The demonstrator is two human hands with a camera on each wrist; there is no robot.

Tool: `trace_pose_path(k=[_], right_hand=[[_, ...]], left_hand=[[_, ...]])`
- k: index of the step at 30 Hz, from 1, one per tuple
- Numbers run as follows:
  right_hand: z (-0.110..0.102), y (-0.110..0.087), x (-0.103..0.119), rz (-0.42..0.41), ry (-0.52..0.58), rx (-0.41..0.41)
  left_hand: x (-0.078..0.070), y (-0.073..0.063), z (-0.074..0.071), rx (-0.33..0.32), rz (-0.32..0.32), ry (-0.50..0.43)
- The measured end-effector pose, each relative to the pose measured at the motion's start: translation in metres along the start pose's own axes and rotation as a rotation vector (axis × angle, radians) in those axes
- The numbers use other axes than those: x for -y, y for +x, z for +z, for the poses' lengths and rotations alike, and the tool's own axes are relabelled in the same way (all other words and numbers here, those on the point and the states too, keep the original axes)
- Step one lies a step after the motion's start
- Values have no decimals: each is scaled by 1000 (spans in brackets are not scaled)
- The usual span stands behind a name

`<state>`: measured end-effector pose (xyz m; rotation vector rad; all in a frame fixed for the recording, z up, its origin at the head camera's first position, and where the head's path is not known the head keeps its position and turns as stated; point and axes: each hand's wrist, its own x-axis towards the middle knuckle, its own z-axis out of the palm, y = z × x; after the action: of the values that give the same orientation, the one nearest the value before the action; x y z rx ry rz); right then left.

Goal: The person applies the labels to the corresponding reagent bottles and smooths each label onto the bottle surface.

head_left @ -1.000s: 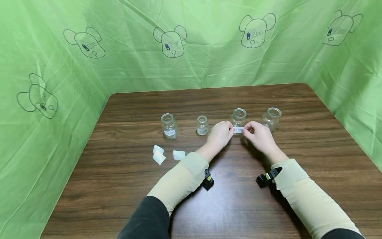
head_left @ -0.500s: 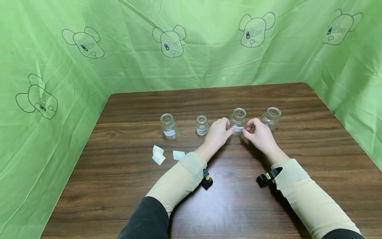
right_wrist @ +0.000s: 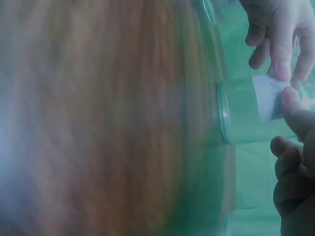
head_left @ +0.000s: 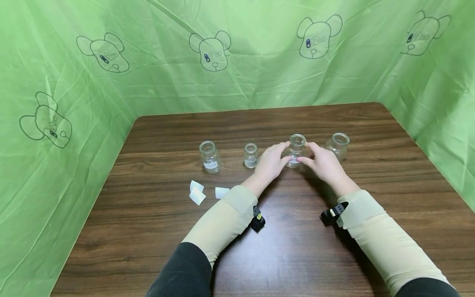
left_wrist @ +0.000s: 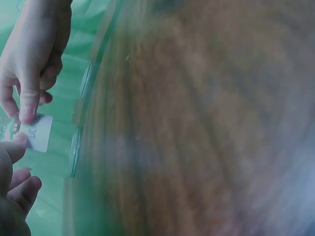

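Observation:
A clear glass jar (head_left: 297,142) stands upright between my two hands, its mouth uncovered. A white label (head_left: 293,160) with dark print lies on the front of it. My left hand (head_left: 270,163) holds the jar from the left, thumb on the label's left end and index finger along the glass. From the other side my right hand (head_left: 327,166) mirrors it, thumb at the label's right end. Up close, the right wrist view shows thumb and fingertips at the edge of the label (right_wrist: 268,98). Part of the label is hidden beneath the thumbs.
A labelled jar (head_left: 210,156) and a smaller labelled jar (head_left: 250,156) stand to the left. Another jar (head_left: 339,145) is just behind my right hand. Pieces of white paper (head_left: 197,196) lie on the wooden table (head_left: 156,239), with one more piece (head_left: 221,192) beside my left sleeve.
Earlier both hands pinched the label by its ends before the jar. Now the label is on the glass, and the hands have spread around the jar's sides with thumbs on its front.

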<state>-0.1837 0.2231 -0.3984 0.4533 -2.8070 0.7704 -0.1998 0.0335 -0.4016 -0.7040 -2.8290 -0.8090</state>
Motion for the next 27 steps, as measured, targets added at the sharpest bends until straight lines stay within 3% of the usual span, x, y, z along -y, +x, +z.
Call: trace_pose_path(k=[4, 8, 12, 15, 18, 27], right_hand=[[-5, 2, -5, -115, -69, -24], [-5, -1, -9, -161, -108, -34], [-4, -3, -8, -115, -84, 26], [-1, -3, -5, -36, -41, 92], [3, -2, -2, 9, -21, 106], [6, 2, -5, -92, -55, 32]], left_hand=[[3, 3, -1, -9, 47, 36], [6, 2, -2, 10, 87, 73], [7, 2, -2, 41, 86, 93], [5, 1, 0, 76, 60, 54], [2, 0, 3, 93, 52, 25], [1, -2, 4, 78, 48, 69]])
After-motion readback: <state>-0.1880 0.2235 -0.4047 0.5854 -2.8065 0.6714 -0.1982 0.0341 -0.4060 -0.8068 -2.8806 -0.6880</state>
